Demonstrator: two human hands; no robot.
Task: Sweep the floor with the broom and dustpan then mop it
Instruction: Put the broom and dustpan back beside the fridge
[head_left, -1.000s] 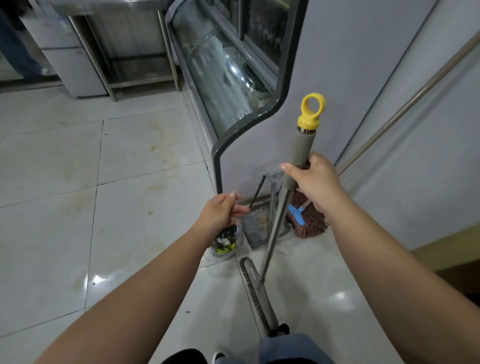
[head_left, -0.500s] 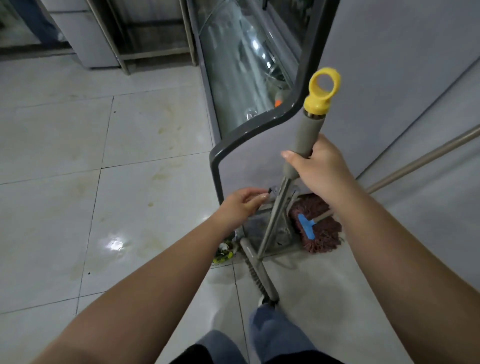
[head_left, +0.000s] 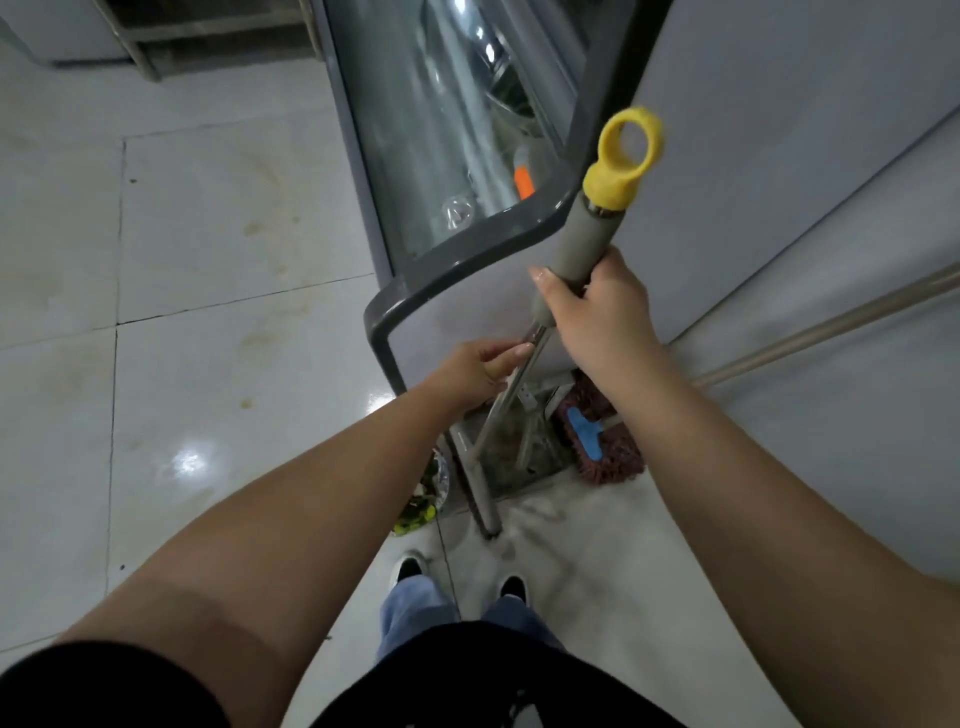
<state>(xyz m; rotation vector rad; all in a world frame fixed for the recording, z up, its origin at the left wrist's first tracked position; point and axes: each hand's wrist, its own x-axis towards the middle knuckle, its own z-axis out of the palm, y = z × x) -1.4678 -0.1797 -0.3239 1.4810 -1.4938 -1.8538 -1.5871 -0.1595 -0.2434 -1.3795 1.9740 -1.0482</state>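
Right hand (head_left: 597, 312) wrapped around the grey sleeve of the metal-shafted broom with a yellow ring cap (head_left: 584, 244); left hand (head_left: 480, 369), lower and nearer the floor, fingers (head_left: 511, 356) lightly curled at the bare shaft, contact uncertain. Shaft axis slopes from the cap, upper right, to the narrow grey head (head_left: 480, 493) on the tiled floor (head_left: 208, 364). The metal dustpan (head_left: 524, 447) behind is partly screened; the reddish mop with a blue clip (head_left: 597, 447) has its pole cropped.

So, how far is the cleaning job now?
Sweeping looks finished: the dustpan holds debris. In hand: right hand grips the broom handle; left hand pinches a thin rod beside it. Left: mopping; the mop leans untouched against the wall.
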